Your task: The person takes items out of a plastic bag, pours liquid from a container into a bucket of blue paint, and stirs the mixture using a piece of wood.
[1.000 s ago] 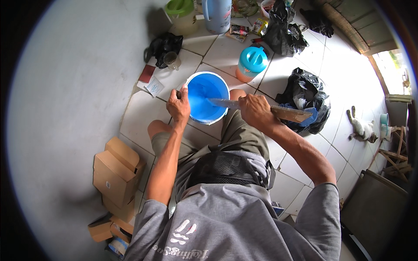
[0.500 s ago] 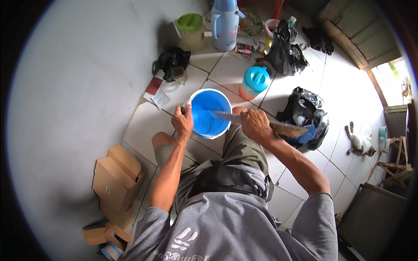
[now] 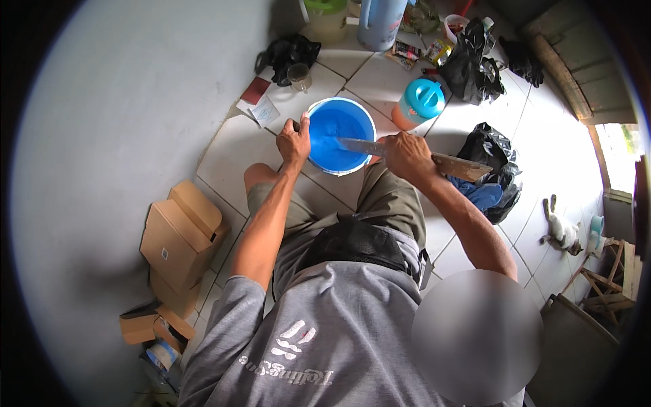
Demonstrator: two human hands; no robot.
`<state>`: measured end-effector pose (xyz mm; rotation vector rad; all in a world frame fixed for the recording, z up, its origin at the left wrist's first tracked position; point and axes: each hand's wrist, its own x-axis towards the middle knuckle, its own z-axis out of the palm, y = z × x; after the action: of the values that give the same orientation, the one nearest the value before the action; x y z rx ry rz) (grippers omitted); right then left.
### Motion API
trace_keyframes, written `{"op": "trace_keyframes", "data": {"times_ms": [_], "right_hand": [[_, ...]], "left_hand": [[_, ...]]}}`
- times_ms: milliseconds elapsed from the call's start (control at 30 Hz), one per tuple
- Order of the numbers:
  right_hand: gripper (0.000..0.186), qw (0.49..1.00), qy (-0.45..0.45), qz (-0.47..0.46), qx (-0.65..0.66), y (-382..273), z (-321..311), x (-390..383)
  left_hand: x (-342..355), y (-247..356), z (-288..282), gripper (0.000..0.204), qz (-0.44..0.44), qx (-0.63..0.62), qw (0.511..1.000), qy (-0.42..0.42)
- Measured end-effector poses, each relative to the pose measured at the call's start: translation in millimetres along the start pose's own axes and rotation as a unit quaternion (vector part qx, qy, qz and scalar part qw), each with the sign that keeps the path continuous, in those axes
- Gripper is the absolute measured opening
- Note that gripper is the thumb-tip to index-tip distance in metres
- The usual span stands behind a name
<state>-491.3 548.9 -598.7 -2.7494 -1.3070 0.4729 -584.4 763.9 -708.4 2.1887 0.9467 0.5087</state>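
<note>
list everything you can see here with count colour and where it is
bucket: 1, white outside, blue inside, on the tiled floor ahead of the knees
stick: 1, flat, wooden, one end in the bucket
jar: 1, orange with teal lid, right of the bucket
black bags: several, right of and behind the bucket
jug: 1, light blue, top
container: 1, pale with green lid, top
cardboard boxes: a few, brown, left by the wall
cat: 1, white, lying far right
left hand: gripping the bucket rim
right hand: gripping the stick
</note>
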Motion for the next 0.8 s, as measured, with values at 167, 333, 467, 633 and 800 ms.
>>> {"op": "trace_keyframes", "data": {"times_ms": [167, 333, 467, 633, 800], "right_hand": [[0.014, 1.000, 0.001, -0.025, -0.016, -13.0, 4.9, 30.1], [0.022, 0.993, 0.086, -0.046, -0.071, -26.7, 21.2, 48.5], [0.026, 0.954, 0.193, -0.124, 0.194, -69.8, 0.9, 54.7], [0.013, 0.831, 0.055, -0.271, 0.483, -145.2, -19.6, 65.2], [0.034, 0.824, -0.055, -0.266, 0.497, -183.1, -29.2, 52.3]], "left_hand": [[12.4, -40.1, 0.8, 0.048, 0.017, 0.086, 0.995, 0.044], [13.9, -43.3, -6.8, 0.045, 0.005, 0.125, 0.992, -0.009], [17.6, -31.8, -10.0, 0.030, 0.131, 0.263, 0.956, -0.002], [19.8, -30.6, -26.8, 0.017, 0.225, 0.362, 0.900, -0.089], [24.3, -24.6, -3.2, 0.020, 0.158, 0.364, 0.911, -0.115]]}}
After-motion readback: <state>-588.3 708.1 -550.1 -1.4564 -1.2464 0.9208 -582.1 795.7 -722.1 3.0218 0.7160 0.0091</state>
